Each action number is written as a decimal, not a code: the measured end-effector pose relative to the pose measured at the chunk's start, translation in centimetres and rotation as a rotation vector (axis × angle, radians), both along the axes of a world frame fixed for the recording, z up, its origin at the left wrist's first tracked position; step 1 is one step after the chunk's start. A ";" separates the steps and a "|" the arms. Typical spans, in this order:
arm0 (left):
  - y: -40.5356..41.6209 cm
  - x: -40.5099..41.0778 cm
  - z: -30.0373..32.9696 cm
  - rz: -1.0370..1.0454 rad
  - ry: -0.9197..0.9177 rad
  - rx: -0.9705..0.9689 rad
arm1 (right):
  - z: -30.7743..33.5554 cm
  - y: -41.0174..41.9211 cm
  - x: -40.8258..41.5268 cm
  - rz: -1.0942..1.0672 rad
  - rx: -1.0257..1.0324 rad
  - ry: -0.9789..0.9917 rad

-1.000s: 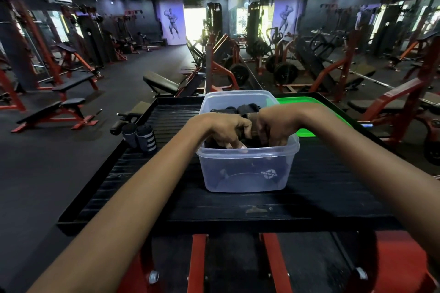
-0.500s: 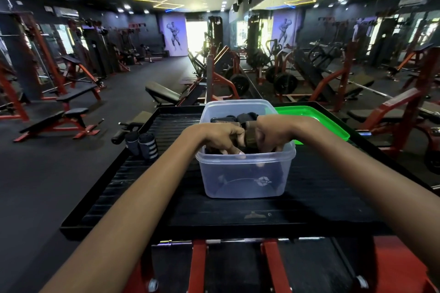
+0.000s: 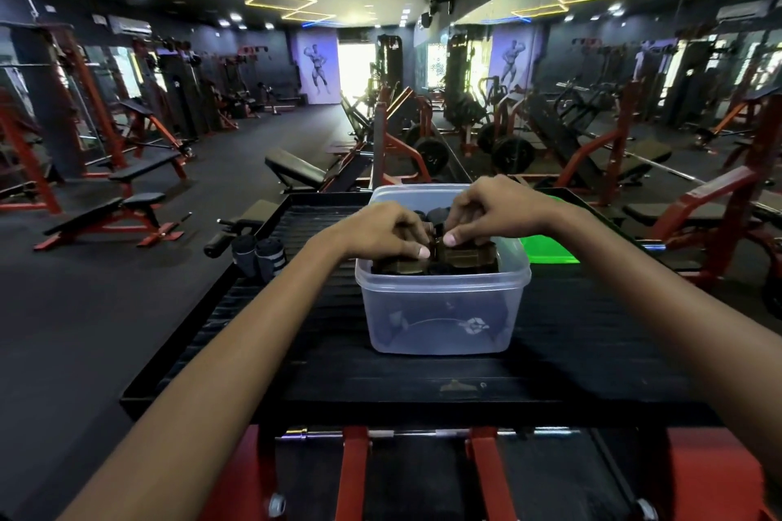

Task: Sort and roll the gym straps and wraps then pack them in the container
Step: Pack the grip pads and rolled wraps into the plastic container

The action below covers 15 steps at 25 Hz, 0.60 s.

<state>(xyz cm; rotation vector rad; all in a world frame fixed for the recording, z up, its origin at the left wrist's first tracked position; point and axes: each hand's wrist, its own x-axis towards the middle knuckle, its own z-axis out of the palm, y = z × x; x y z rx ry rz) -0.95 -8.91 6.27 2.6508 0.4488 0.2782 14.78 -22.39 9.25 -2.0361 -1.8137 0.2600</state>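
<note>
1. Head view is showing a clear tub [image 3: 444, 309] sitting near the middle of a black ribbed platform [image 3: 296, 351], a little toward its far edge.
2. Dark rolled straps [image 3: 465, 260] are lying packed inside the tub, reaching up to its rim.
3. Left hand [image 3: 385, 231] is reaching over the tub's left rim, fingers curled and thumb pressing down, gripping an olive-brown roll [image 3: 397, 264] at the top of the pile.
4. Right hand [image 3: 495, 209] is reaching in from the right, fingers bent and thumb tip pinching the straps beside the left thumb.
5. Two rolled wraps [image 3: 258, 258] are standing upright at the platform's left edge, well apart from the tub.
6. Green lid [image 3: 546, 250] is lying near the far right edge, just behind the tub.
</note>
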 end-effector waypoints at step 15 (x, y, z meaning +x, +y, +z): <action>6.4 -14.8 -3.0 0.410 -0.490 -0.184 | -1.5 7.4 -9.7 0.145 0.266 0.336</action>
